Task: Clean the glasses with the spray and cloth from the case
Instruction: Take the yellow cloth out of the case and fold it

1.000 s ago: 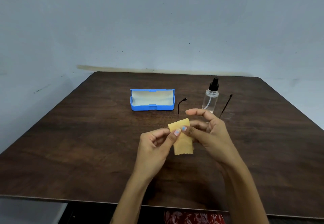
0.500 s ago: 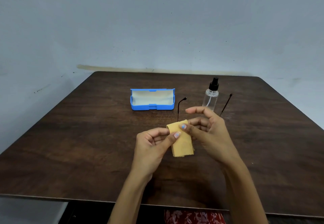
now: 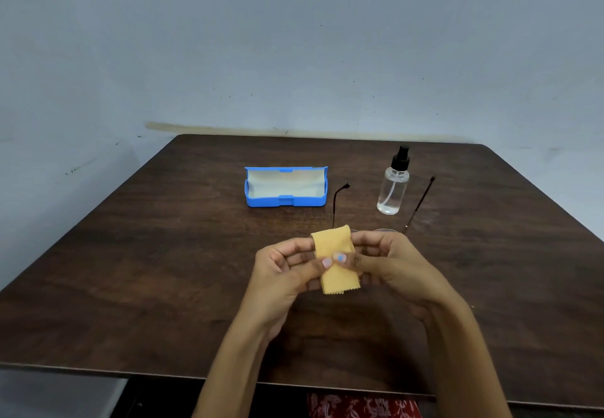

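the cloth (image 3: 336,255) is folded and hangs with its long axis running toward the person, zigzag edge nearest. the left hand (image 3: 287,270) and right hand (image 3: 392,264) both pinch it, thumbs on top and touching, fingers curled behind, palms facing each other above the counter (image 3: 163,270). the glasses (image 3: 385,230) lie just behind the hands, mostly hidden, arms pointing away toward the wall. the spray bottle (image 3: 394,185) stands upright between those arms. the case (image 3: 286,186) lies open to the left, long axis left to right.
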A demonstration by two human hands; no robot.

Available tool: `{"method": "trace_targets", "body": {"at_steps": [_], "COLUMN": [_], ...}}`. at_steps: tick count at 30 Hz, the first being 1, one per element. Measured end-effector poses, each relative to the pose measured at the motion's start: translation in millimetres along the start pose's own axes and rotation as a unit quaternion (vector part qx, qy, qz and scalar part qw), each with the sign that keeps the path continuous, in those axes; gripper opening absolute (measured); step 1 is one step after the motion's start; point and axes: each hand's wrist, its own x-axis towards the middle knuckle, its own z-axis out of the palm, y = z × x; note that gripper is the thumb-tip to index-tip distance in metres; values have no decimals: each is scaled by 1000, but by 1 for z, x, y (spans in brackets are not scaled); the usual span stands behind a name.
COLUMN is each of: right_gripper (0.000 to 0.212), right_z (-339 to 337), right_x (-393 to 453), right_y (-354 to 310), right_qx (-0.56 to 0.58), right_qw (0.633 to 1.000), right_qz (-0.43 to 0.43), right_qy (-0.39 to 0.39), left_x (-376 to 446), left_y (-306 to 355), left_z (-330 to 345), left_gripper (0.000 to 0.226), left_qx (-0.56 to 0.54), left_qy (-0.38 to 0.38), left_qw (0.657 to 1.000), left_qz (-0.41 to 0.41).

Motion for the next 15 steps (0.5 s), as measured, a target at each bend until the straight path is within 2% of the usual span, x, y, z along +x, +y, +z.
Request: {"method": "trace_targets", "body": {"at_steps": [4,6,9,12,15], "right_gripper": [18,17,20,18,26], "right_z": [0,0,1,0,-1], "right_x": [2,2,1,0,0], "right_y": [3,4,4,3,4], "right_qx": [-17,-11,-3,0,-16], "right_qw": [1000,999,999,998,993], "right_qz": [-3,-12,-20,-66,-115], "right_qy": [26,35,24,16,20], "left_x": [-1,-2,-2,-2,-1], "left_y": [2,3,3,1,-2], "left_z": [-2,-1,0,2,3], "left_gripper": [33,27,36,41,24], "left_qx": [39,61,80,101,100], "left_qy": [-9,19,59,57,45], "left_qw": [999,998,995,993,993], "left_qz": [-15,-10,5,38,50]}}
